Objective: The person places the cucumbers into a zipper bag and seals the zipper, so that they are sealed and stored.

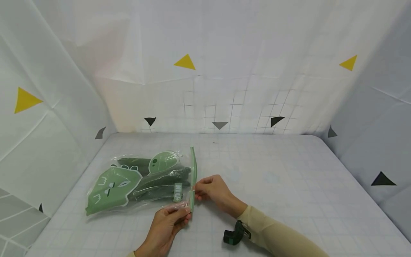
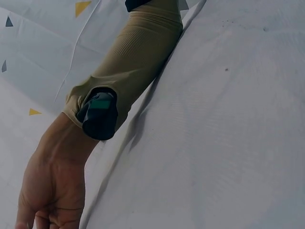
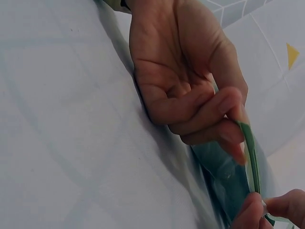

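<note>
A clear plastic zip bag [image 1: 154,182] with green cartoon animal prints lies flat at the left of the table. Dark green folded contents [image 1: 163,177] show through it. Along its right edge runs a green zip strip [image 1: 194,162]. My left hand [image 1: 170,225] pinches the strip's near end between thumb and fingers. Just farther along, my right hand [image 1: 215,191] pinches the strip from the right side. In the right wrist view, the left hand [image 3: 186,71] grips one end of the green strip [image 3: 252,155], with right-hand fingertips [image 3: 251,210] closed on it lower down. The left wrist view shows only the right arm and hand [image 2: 55,191].
A black wrist camera [image 1: 234,233] sits at the right sleeve's cuff. The white table [image 1: 289,178] has a faint grid, and white fabric walls [image 1: 224,43] with yellow and dark triangles stand behind and at both sides.
</note>
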The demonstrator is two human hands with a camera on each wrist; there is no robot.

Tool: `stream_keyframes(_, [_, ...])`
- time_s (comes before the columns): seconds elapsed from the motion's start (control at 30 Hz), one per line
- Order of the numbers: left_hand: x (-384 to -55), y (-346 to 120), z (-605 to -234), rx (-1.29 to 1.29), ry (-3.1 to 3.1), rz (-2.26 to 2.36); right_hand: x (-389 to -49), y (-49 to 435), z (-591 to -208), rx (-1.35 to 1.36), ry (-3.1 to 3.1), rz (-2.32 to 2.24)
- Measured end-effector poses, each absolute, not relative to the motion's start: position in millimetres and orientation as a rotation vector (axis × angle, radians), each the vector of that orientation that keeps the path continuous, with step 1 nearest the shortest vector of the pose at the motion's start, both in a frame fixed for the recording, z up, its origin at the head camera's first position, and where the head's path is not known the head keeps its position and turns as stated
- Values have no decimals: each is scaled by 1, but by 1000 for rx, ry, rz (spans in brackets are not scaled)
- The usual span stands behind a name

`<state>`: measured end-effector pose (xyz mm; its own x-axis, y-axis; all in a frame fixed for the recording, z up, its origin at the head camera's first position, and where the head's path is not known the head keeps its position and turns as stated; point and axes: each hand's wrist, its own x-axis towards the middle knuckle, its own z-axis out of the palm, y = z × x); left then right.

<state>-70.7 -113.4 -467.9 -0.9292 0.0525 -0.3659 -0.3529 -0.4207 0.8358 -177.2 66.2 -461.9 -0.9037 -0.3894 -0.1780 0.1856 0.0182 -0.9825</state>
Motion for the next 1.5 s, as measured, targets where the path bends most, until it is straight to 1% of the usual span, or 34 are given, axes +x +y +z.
stream_keyframes(1.1, [-68,-114,-470,-407,1543,2450,-216,58,-468,-148,1899,-1981])
stream_keyframes(1.5, [-67,-115,-472,-412,1538,2440,-222,56,-465,-149,1912,-1995])
